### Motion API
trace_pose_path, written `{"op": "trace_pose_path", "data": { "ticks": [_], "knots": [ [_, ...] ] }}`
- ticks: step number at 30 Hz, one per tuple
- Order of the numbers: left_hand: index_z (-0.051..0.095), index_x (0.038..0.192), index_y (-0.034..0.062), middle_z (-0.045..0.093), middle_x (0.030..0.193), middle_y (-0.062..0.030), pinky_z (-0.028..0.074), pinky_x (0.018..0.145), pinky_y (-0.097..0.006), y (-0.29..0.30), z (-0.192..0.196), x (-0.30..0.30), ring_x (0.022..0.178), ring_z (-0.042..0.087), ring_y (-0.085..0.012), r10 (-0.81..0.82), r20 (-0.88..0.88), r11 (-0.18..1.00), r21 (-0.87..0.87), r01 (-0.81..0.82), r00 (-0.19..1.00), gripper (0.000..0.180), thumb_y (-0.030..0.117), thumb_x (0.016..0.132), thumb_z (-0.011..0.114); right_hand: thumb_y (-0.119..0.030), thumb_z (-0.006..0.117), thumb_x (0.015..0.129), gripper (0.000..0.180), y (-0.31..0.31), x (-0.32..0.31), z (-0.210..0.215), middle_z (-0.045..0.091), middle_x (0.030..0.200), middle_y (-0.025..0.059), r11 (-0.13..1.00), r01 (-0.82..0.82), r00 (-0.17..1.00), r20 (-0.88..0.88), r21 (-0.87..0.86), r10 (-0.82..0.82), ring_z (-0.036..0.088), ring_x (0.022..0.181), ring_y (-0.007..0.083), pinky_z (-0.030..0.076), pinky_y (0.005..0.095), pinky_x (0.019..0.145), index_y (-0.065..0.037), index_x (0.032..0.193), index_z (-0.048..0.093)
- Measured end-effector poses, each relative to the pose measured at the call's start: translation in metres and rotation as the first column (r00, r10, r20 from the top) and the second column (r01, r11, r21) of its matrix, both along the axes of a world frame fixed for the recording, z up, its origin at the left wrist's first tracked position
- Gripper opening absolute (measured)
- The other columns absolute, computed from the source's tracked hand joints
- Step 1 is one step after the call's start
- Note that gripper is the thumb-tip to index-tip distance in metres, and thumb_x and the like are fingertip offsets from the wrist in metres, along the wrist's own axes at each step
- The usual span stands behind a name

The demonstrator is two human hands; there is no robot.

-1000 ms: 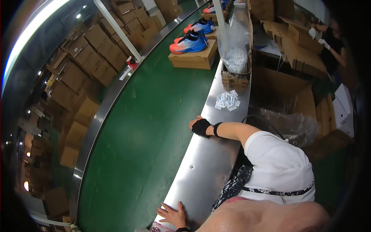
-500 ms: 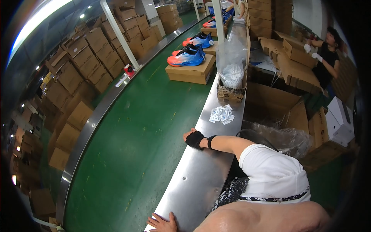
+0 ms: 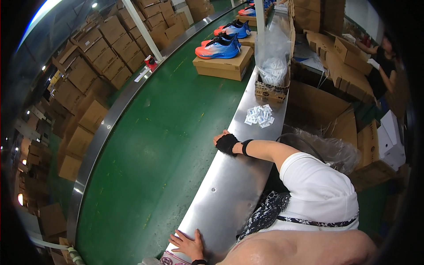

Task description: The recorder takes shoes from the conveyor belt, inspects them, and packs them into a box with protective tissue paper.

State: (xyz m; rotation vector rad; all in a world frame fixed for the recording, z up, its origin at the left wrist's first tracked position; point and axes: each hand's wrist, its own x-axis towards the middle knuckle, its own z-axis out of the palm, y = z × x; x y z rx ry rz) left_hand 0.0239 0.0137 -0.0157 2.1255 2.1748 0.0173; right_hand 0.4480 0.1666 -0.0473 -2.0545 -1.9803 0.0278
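Hands rest empty: left hand (image 3: 189,244) spread flat, right hand (image 3: 226,142) curled on steel ledge (image 3: 229,185).

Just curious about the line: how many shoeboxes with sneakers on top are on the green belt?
3, maybe more. The nearest box carries an orange-blue pair, a second sits behind it, and a third near the top edge. Others may be hidden beyond the post.

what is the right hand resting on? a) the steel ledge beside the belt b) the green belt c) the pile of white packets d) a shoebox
a: the right hand, in a black fingerless glove, lies on the steel ledge at its edge next to the green belt; the white packets lie farther up the ledge, apart from it.
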Motion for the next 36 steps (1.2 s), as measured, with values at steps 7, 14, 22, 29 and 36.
{"op": "trace_pose_path", "data": {
  "ticks": [7, 14, 22, 29, 36],
  "knots": [
    [0.030, 0.130, 0.0014, 0.022, 0.134, -0.0254, 0.008, 0.091, -0.069, 0.000, -0.001, 0.002, 0.128, 0.013, -0.0407, 0.005, -0.003, 0.998, -0.055, -0.005, 1.000, 0.087, 0.060, 0.069, 0.051, -0.011, 0.040, 0.080, 0.013, 0.004, 0.002, 0.001, 0.059, 0.060, 0.0126, 0.995, 0.037, 0.999, -0.002, -0.087, -0.038, 0.059, 0.060, 0.0265, 0.032, 0.0377, 0.075, -0.003, 0.084, 0.049],
    [0.030, 0.129, 0.0015, 0.022, 0.134, -0.0253, 0.008, 0.091, -0.068, -0.001, -0.018, -0.009, 0.127, 0.013, -0.0411, -0.010, 0.040, 0.999, 0.051, 0.008, 0.999, 0.086, 0.059, 0.069, 0.052, -0.010, 0.040, 0.080, 0.012, 0.005, -0.004, 0.008, 0.060, 0.063, 0.0128, 0.981, 0.064, 0.997, 0.049, -0.181, -0.056, 0.060, 0.062, 0.0265, 0.032, 0.0375, 0.076, -0.003, 0.084, 0.049],
    [0.030, 0.130, 0.0016, 0.022, 0.134, -0.0256, 0.008, 0.091, -0.069, 0.007, 0.025, 0.011, 0.127, 0.013, -0.0417, 0.038, 0.078, 0.994, -0.107, -0.029, 0.996, 0.087, 0.060, 0.069, 0.052, -0.011, 0.041, 0.079, 0.011, 0.005, 0.002, -0.004, 0.060, 0.064, 0.0114, 0.996, 0.055, 0.998, -0.032, -0.068, -0.057, 0.060, 0.065, 0.0257, 0.032, 0.0372, 0.076, -0.004, 0.083, 0.049],
    [0.030, 0.130, 0.0009, 0.022, 0.134, -0.0257, 0.007, 0.091, -0.068, 0.014, 0.067, 0.028, 0.128, 0.012, -0.0414, 0.148, 0.170, 0.937, -0.339, -0.083, 0.974, 0.087, 0.060, 0.069, 0.051, -0.011, 0.042, 0.079, 0.012, 0.004, 0.001, 0.003, 0.060, 0.066, 0.0117, 0.987, 0.075, 0.997, 0.018, -0.142, -0.073, 0.060, 0.066, 0.0250, 0.033, 0.0364, 0.077, -0.003, 0.084, 0.050],
    [0.030, 0.130, 0.0010, 0.022, 0.134, -0.0252, 0.008, 0.091, -0.068, 0.014, 0.060, 0.025, 0.128, 0.012, -0.0410, 0.127, 0.098, 0.935, -0.344, -0.086, 0.987, 0.087, 0.060, 0.069, 0.051, -0.010, 0.044, 0.078, 0.012, 0.001, -0.003, 0.010, 0.061, 0.069, 0.0119, 0.991, 0.058, 0.998, 0.030, -0.121, -0.055, 0.061, 0.069, 0.0251, 0.033, 0.0367, 0.077, -0.003, 0.085, 0.050]
  ]
}}
